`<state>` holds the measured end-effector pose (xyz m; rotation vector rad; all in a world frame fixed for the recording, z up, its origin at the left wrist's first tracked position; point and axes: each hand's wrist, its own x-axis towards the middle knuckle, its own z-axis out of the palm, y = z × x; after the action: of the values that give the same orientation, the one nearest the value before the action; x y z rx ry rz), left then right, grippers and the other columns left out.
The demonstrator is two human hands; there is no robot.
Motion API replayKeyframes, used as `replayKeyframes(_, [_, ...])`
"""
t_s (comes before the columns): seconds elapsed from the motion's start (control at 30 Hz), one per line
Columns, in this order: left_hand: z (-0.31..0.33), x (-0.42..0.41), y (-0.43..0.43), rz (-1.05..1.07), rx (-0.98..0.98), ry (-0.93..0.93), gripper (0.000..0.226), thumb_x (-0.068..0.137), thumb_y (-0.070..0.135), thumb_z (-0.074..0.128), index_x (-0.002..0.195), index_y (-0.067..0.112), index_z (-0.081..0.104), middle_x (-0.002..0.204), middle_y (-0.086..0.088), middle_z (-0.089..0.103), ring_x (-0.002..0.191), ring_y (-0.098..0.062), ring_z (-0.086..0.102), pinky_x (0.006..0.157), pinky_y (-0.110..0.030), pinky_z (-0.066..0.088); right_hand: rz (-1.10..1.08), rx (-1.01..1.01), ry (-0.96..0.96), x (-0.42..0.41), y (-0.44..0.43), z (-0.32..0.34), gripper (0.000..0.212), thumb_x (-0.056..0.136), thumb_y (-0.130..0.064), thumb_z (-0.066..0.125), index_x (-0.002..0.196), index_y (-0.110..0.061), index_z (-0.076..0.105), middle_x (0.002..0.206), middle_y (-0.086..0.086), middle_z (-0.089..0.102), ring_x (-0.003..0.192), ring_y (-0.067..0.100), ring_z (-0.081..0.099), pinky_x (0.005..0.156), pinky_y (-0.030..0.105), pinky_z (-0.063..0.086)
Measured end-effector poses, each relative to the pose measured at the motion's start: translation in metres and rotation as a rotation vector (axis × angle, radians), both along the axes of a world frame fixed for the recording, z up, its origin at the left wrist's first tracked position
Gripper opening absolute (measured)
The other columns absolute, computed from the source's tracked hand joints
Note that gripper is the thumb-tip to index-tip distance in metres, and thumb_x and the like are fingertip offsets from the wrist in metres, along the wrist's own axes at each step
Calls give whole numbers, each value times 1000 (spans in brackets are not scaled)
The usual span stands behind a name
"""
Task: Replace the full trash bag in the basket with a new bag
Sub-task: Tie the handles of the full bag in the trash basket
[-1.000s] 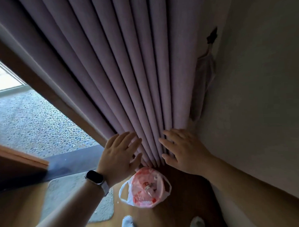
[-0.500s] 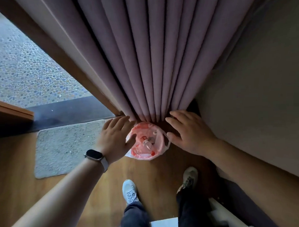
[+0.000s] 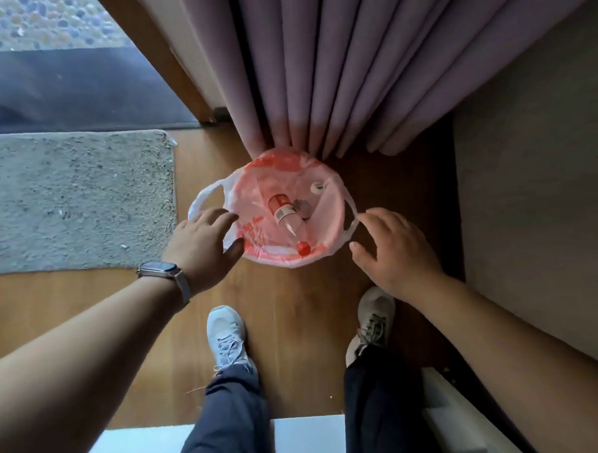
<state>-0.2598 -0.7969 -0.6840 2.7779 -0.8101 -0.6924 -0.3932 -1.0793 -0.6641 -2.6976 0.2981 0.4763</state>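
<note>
Pink and white plastic lines the basket: the trash bag [image 3: 255, 207] sits on the wooden floor [image 3: 288, 316] right at the foot of the purple curtain [image 3: 318, 71], its mouth wide open. Inside lies a bottle [image 3: 287, 215] with a red cap, tilted with the cap toward the near rim, and a few smaller scraps beside it. The bag's two loop handles stick out, one on each side.

The left hand [image 3: 202, 246] hovers at the bag's left edge, fingers spread and slightly curled, the thumb close to or just touching the folded-over rim; it covers part of the left handle, gripping nothing that I can see. A watch [image 3: 160, 268] is strapped on that wrist. The right hand [image 3: 394, 248] is at the bag's right side, fingers loosely spread, fingertips right by the right handle loop; whether they touch it I cannot tell.

The bag lies between the two hands, slightly beyond them. A grey mat [image 3: 73, 198] lies on the floor to the left, and the person's two sneakers stand just behind the bag.
</note>
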Motion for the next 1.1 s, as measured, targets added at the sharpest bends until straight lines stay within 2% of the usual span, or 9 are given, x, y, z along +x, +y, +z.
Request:
replayKeyframes(0.23, [-101,-22,18,113,-37,69,59,81,50,47,123,10,57,122,-14,61,109,-35,59,89,-45,49,-20,9,85,-2,3,-105,59,94,-43,52,143,-14,36,146,6,40,134,23,37,105,37,35])
replayKeyframes(0.43, [-161,-17,45,79,40,45,72,78,29,75,135,1,41,135,-21,49,119,-40,53,99,-49,45,-24,52,132,-3,3,-176,71,90,-44,58,147,-17,25,150,7,35,137,24,33,108,39,33])
replayKeyframes(0.53, [-182,-10,51,34,67,51,72,80,33,74,135,1,41,133,-23,52,116,-42,54,97,-49,44,-101,122,91,-7,1,-200,86,84,-42,67,149,-21,15,151,11,34,137,28,35,107,43,38])
replayKeyframes(0.63, [-203,-10,57,17,120,31,65,84,52,63,131,11,46,124,-15,61,114,-37,57,99,-47,39,-203,175,28,-9,-4,-221,93,77,-47,74,147,-27,16,145,10,40,129,27,44,96,42,49])
replayKeyframes(0.77, [-217,-12,57,-37,139,24,50,79,61,62,112,25,50,100,-1,69,100,-25,65,94,-46,37,-212,259,139,-8,-12,-245,64,81,-46,72,134,-31,41,137,0,49,129,21,44,97,39,47])
replayKeyframes(0.9, [-220,-15,54,64,95,-85,24,82,27,66,87,26,43,74,0,56,79,-31,65,82,-45,35,-217,339,163,-6,-6,-253,18,87,-32,70,96,-25,56,92,-5,60,85,9,58,66,17,43])
replayKeyframes(0.97, [-220,-13,56,125,116,-143,7,83,27,54,88,22,56,76,-4,61,81,-33,64,82,-43,32,-213,342,122,-4,-2,-250,16,89,-25,68,82,-23,54,74,-11,52,68,6,52,57,14,35])
replayKeyframes(1.0, [-219,-13,59,153,133,-159,18,82,28,49,89,20,63,81,-7,66,83,-33,64,82,-42,31,-235,352,93,-3,1,-249,15,90,-24,67,81,-22,54,72,-12,50,65,5,51,56,14,34])
replayKeyframes(1.1, [-212,-11,62,223,91,-194,23,80,28,47,85,19,68,85,-8,68,84,-33,63,84,-41,31,-338,362,-4,-3,2,-245,15,87,-27,71,91,-22,58,82,-9,53,72,4,51,60,15,34])
